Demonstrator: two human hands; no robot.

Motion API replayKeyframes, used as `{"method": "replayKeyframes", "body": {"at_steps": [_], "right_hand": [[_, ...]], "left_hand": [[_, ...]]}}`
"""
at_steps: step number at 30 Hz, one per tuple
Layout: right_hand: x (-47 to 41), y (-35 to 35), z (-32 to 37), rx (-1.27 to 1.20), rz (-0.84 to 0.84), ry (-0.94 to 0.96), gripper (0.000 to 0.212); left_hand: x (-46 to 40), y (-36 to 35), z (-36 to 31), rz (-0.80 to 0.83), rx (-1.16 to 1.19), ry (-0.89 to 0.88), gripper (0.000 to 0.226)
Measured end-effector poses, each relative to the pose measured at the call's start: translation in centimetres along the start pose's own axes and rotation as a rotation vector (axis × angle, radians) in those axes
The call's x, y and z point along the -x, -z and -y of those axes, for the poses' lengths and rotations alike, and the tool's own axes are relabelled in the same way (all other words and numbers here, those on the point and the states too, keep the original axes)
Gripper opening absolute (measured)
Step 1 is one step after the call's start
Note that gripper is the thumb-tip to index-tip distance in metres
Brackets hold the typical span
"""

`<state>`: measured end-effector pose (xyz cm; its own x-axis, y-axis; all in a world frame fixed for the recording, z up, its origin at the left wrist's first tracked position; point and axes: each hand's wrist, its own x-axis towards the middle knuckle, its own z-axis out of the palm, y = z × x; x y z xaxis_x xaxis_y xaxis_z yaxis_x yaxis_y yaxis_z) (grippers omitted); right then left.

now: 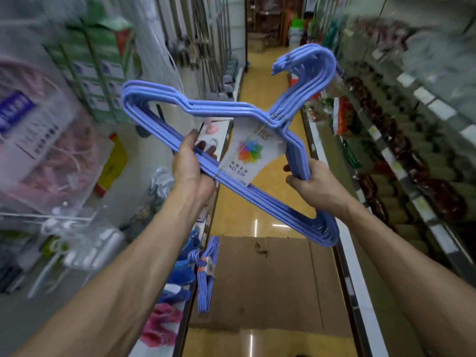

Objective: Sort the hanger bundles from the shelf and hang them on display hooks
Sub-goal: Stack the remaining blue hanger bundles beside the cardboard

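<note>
Fingers of our left hand (192, 167) and right hand (310, 182) clamp the tied bundle of blue plastic-coated wire hangers (257, 199) by its bars; light, stiff, probably slippery.

We see two bare forearms reaching in from the bottom corners, with no sleeves over them up to the frame edge. Our left hand (190, 168) and right hand (313, 185) wear no gloves, rings, watch or wristband.
</note>
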<state>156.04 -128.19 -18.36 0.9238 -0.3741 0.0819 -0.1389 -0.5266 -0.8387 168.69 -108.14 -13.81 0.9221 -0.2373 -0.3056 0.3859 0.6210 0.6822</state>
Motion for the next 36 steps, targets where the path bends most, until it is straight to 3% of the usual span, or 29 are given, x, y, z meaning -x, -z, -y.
{"method": "replayKeyframes", "body": {"at_steps": [4, 12, 16, 18, 21, 24, 30, 33, 36], "right_hand": [[0.4, 2.8, 3.0, -0.006, 0.018, 0.059, 0.026], [0.8, 6.3, 6.7, -0.013, 0.163, 0.244, 0.018], [0.9, 5.9, 8.8, -0.056, 0.261, 0.383, 0.035], [1.0, 5.0, 10.0, -0.052, 0.320, 0.434, 0.034], [1.4, 2.6, 11.8, -0.086, 0.376, 0.511, 0.014], [2.8, -0.1, 14.2, -0.125, 0.457, 0.587, 0.028], [7.8, -6.0, 18.9, -0.194, 0.643, 0.722, 0.020], [11.1, -8.5, 21.4, -0.229, 0.737, 0.796, 0.030], [14.4, -10.8, 23.6, -0.263, 0.785, 0.886, 0.041]], "left_hand": [[3.7, -2.1, -1.8, -0.028, -0.014, -0.066, 0.026], [10.7, -4.6, -3.3, -0.130, 0.099, -0.257, 0.017], [14.0, -4.0, -4.4, -0.207, 0.140, -0.384, 0.013], [16.0, -3.1, -5.3, -0.259, 0.166, -0.450, 0.013], [19.4, -1.2, -7.0, -0.308, 0.192, -0.528, 0.025], [23.0, 1.3, -8.2, -0.349, 0.223, -0.640, 0.021], [31.6, 6.7, -9.7, -0.547, 0.244, -0.834, 0.012], [36.4, 8.9, -10.1, -0.626, 0.254, -0.921, 0.018], [40.9, 10.7, -10.4, -0.686, 0.272, -1.003, 0.010]]}}
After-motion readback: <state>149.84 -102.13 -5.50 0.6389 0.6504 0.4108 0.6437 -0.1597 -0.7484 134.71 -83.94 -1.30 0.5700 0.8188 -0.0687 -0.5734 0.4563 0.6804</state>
